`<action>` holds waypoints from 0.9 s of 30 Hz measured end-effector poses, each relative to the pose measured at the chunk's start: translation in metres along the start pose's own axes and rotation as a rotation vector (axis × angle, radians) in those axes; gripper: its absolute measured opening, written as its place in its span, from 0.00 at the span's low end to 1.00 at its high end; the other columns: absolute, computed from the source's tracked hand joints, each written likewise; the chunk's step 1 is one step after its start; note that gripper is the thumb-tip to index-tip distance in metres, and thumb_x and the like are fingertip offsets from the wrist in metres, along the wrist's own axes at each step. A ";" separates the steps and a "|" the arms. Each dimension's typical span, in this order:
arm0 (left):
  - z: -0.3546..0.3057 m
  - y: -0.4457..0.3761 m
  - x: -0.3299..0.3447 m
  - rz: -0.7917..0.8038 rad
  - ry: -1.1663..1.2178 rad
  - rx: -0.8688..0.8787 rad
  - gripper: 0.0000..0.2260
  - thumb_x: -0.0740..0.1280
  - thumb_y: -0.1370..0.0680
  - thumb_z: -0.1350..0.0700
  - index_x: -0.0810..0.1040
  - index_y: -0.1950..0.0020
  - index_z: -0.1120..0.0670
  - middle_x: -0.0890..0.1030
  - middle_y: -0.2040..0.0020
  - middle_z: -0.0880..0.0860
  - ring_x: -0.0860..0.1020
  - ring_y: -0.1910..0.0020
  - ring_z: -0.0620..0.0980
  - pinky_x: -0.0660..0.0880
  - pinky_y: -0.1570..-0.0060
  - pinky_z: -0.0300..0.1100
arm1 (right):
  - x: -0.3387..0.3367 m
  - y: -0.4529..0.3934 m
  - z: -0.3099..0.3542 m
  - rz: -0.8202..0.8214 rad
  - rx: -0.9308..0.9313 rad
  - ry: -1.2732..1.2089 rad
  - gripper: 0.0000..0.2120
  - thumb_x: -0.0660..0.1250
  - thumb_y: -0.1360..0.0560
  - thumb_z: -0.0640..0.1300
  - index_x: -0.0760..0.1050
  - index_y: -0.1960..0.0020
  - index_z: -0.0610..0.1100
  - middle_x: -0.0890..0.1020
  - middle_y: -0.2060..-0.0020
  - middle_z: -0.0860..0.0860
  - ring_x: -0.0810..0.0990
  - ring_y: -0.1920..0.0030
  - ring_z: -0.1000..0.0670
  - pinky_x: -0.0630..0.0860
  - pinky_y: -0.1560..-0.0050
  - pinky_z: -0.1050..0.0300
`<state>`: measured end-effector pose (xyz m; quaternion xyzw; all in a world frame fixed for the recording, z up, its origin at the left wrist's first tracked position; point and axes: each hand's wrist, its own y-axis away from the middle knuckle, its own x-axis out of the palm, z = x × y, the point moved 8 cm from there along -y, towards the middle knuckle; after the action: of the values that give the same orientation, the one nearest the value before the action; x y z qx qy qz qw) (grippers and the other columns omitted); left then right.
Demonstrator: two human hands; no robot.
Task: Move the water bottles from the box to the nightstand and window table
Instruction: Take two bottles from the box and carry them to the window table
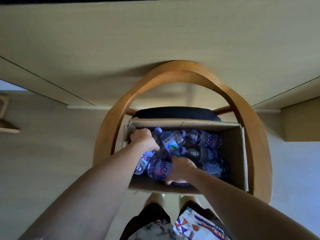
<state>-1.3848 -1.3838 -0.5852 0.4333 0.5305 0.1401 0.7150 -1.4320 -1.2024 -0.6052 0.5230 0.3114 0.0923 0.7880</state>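
A brown cardboard box (pixel 233 153) sits on a chair (pixel 190 73) with a round wooden back. A dark seat pad (pixel 174 112) shows behind the box. The chair is pushed up to a pale counter (pixel 155 40), and the chair's wooden hoop curves around the box on three sides.

The box holds many water bottles (pixel 204 141) lying on their sides, packed close and touching one another. About seven can be made out, but the pile is dark and the arms hide some, so the count is not sure. They have purple caps and purple labels.

Both hands reach down into the box. The left hand (pixel 142 138) is at the far left corner, with its fingers curled over a bottle (pixel 170 142) that lies at a slant on top of the others. The right hand (pixel 180 170) is near the front wall, and its fingers curl around another bottle (pixel 159 169) with a purple label.

Below the box, the person's patterned shorts (pixel 190 224) show.
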 end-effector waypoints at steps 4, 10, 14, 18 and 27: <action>-0.007 0.025 -0.008 0.087 0.177 0.023 0.26 0.81 0.43 0.47 0.71 0.54 0.53 0.74 0.62 0.50 0.75 0.66 0.46 0.68 0.74 0.36 | -0.019 0.017 -0.015 -0.014 0.061 -0.043 0.35 0.78 0.40 0.63 0.77 0.40 0.44 0.81 0.46 0.47 0.81 0.43 0.43 0.74 0.54 0.57; -0.022 0.061 -0.036 0.191 0.356 0.116 0.29 0.81 0.46 0.44 0.74 0.51 0.51 0.80 0.53 0.51 0.80 0.57 0.49 0.79 0.61 0.43 | -0.075 0.052 -0.035 -0.109 0.117 -0.177 0.32 0.79 0.40 0.63 0.77 0.45 0.44 0.79 0.56 0.50 0.78 0.56 0.48 0.75 0.59 0.57; -0.040 0.084 -0.076 0.176 0.515 0.239 0.42 0.82 0.52 0.45 0.76 0.40 0.53 0.81 0.42 0.51 0.80 0.44 0.51 0.78 0.40 0.50 | -0.109 0.082 -0.046 -0.156 0.179 -0.541 0.32 0.81 0.43 0.59 0.78 0.47 0.40 0.83 0.58 0.48 0.83 0.60 0.50 0.78 0.59 0.56; -0.072 0.112 -0.127 0.141 0.762 0.367 0.54 0.83 0.51 0.53 0.70 0.24 0.53 0.73 0.29 0.45 0.74 0.32 0.48 0.73 0.34 0.46 | -0.143 0.113 -0.053 -0.253 0.121 -0.991 0.28 0.81 0.43 0.52 0.78 0.50 0.38 0.84 0.63 0.44 0.80 0.67 0.46 0.76 0.65 0.51; -0.137 0.169 -0.204 0.207 1.023 0.603 0.26 0.82 0.48 0.55 0.80 0.52 0.45 0.88 0.54 0.48 0.86 0.51 0.51 0.81 0.49 0.52 | -0.224 0.202 -0.056 -0.538 -0.152 -1.593 0.21 0.77 0.29 0.44 0.80 0.42 0.31 0.83 0.61 0.41 0.81 0.68 0.46 0.76 0.70 0.58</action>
<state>-1.5427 -1.3544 -0.3338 0.5439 0.7785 0.2432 0.1973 -1.6051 -1.1767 -0.3538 0.2851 -0.2306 -0.4743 0.8003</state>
